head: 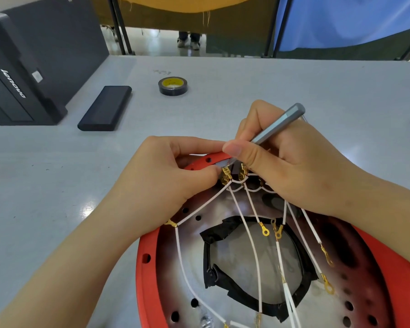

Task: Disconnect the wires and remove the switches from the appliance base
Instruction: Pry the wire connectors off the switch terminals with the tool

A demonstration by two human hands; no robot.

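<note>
Pale grey, smooth-topped table [294, 91] is filling most of the view, its surface showing small dark specks and a soft glare patch near the left forearm. Lying directly on it: a roll of black tape with a yellow inner core [172, 85], lying flat toward the far middle; a flat black rectangular case [105, 108], lying to the left of the roll and well apart from it; a dark grey boxy computer case with white lettering [17, 86], sitting at the far left edge; a round red-rimmed appliance base [147, 268], resting at the near edge.
</note>
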